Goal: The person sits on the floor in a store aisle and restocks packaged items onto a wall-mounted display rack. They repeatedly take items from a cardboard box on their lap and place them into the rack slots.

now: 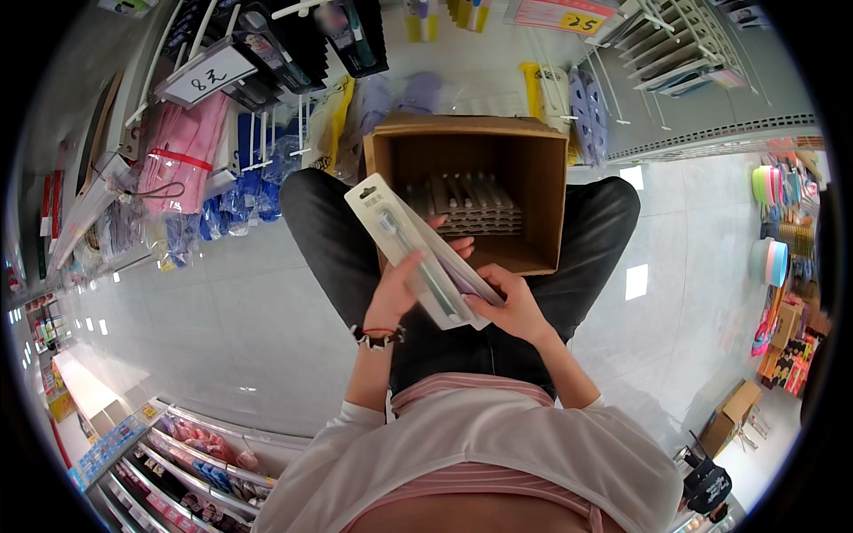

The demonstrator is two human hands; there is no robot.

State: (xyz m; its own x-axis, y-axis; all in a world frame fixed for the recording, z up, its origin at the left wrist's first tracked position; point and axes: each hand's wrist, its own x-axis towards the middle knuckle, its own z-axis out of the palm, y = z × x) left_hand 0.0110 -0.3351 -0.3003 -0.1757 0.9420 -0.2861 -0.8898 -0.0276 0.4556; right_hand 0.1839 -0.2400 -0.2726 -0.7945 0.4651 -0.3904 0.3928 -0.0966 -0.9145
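Note:
Between my hands are packaged toothbrushes, fanned apart. The upper blister pack shows a green toothbrush on a pale backing card with a hang hole. My left hand grips it at its left edge, fingers reaching behind. Beneath it a second pack with a purple handle shows at the right. My right hand pinches the lower right end of the packs. Just beyond, an open cardboard box rests between my knees. Stacked toothbrush packs lie inside it.
Display hooks with black-carded toothbrushes hang at upper left, beside a handwritten price card. Pink folded goods hang below. Bagged purple slippers sit behind the box. More packs hang at upper right. A person is at lower right.

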